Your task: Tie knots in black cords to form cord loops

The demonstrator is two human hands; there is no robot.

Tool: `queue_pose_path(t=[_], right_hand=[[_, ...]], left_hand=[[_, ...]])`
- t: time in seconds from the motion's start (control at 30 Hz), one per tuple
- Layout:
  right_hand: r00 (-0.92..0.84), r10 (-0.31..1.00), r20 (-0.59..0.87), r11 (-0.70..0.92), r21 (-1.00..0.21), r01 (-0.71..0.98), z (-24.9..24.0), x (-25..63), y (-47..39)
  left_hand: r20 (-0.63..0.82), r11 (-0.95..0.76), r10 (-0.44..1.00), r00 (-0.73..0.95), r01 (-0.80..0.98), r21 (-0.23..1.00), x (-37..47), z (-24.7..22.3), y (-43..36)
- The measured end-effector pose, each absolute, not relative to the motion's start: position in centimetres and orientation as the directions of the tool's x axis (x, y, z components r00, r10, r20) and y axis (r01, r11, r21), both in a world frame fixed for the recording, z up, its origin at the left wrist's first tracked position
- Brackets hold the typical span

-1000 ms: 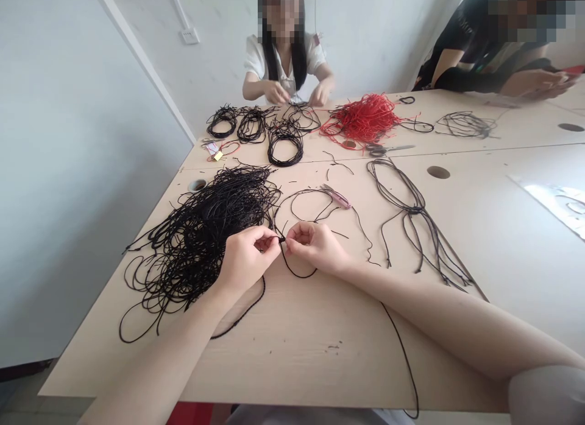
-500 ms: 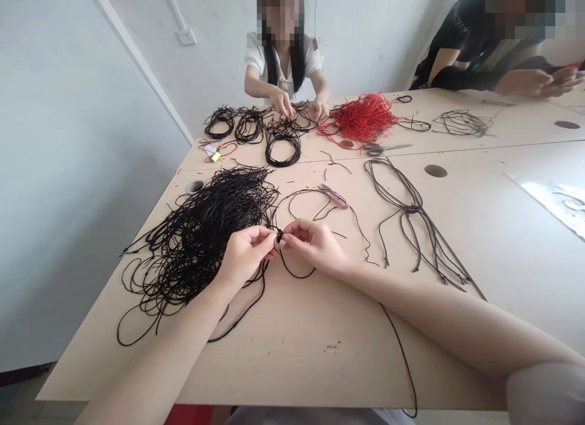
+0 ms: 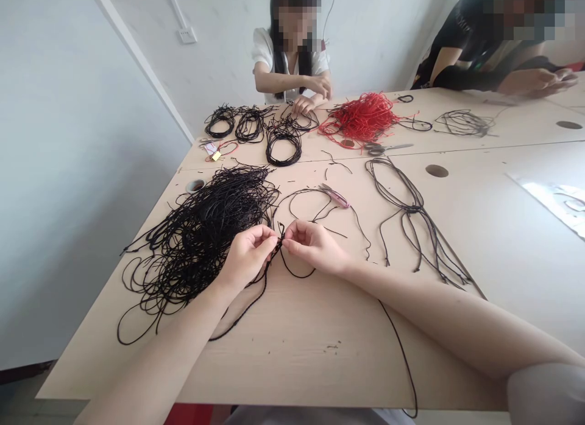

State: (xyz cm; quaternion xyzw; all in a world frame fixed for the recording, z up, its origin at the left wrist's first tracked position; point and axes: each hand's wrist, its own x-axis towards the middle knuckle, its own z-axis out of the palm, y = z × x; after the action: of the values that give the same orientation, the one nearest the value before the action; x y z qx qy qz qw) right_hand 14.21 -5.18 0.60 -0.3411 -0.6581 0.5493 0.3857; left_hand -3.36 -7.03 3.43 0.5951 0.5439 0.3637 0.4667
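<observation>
Between my two hands is a thin black cord (image 3: 298, 275), pinched at a small knotted part whose short ends point upward. My left hand (image 3: 249, 251) closes thumb and forefinger on it from the left. From the other side my right hand (image 3: 313, 245) pinches the same spot, its fingers curled. The cord loops down below my fingers; its full course is hidden. A large tangled pile of black cords (image 3: 214, 224) lies beside and beyond my left hand. Just past my right hand sit pink-handled snips (image 3: 337, 197) among loose cord strands.
To the right lies a tied bundle of black cords (image 3: 414, 209). Farther back are coiled black cords (image 3: 283, 150), a red cord heap (image 3: 365, 117), dark scissors (image 3: 381, 149) and a table hole (image 3: 437, 170). Two people sit across, one with hands (image 3: 315, 95) at the coils.
My hands have shifted slightly at the knot, and short cord ends now stick up between them. The person opposite has leaned right and raised one hand across the other.
</observation>
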Motion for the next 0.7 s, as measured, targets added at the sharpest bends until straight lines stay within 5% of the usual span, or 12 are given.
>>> queue_pose_path(t=[0.13,0.33,0.57,0.7], right_hand=[[-0.508,0.852,0.124,0.145,-0.989,0.003,0.7,14.2,-5.3],[-0.448,0.883,0.136,0.22,-0.965,0.142,0.4,14.2,-5.3],[-0.389,0.907,0.161,0.253,-0.947,0.199,0.3,14.4,-5.0],[-0.439,0.88,0.18,0.205,-0.979,0.011,0.7,14.4,-5.3]], left_hand=[[-0.242,0.187,0.95,0.198,0.261,0.947,-3.6,3.8,-6.9],[0.045,-0.163,0.976,0.213,0.579,0.799,-3.9,4.5,-7.0],[-0.214,0.209,0.958,0.189,0.047,0.977,-3.7,4.5,-6.6],[-0.181,0.171,0.969,0.17,0.07,0.983,-3.9,4.3,-6.5]])
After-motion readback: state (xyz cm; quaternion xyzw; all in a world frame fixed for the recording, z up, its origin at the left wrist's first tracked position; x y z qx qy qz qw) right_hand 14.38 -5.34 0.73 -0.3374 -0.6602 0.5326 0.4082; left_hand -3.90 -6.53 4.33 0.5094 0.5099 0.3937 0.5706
